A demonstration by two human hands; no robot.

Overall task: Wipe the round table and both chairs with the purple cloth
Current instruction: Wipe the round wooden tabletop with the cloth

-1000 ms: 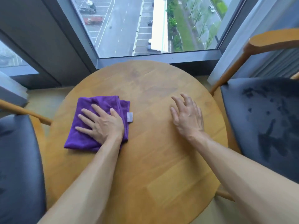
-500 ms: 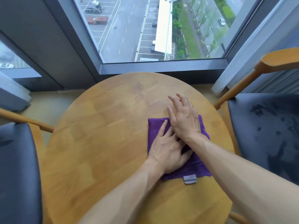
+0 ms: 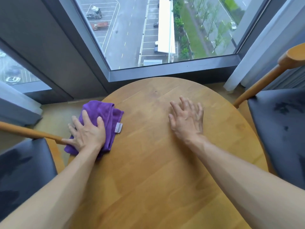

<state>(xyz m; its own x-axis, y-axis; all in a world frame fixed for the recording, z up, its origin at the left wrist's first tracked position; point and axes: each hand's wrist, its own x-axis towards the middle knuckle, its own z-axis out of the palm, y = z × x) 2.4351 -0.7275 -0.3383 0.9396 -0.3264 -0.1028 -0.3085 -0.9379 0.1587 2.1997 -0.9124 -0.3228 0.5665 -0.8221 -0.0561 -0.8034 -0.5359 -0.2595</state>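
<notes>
Purple cloth (image 3: 100, 113) sits right at the table's (image 3: 156, 171) left edge, partly hanging over, pinned under the left hand (image 3: 85, 134) with fingers (image 3: 85, 116) spread flat. Right hand (image 3: 186, 119) rests flat on bare wood, fingers apart. One more push left and the cloth probably slides off toward the left chair (image 3: 24, 171). Right chair (image 3: 280, 129) looks blotchy.

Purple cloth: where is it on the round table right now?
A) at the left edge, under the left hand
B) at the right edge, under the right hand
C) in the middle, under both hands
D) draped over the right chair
A: the purple cloth lies at the round table's left edge, pressed flat by the left hand; the right hand rests on bare wood.
</notes>
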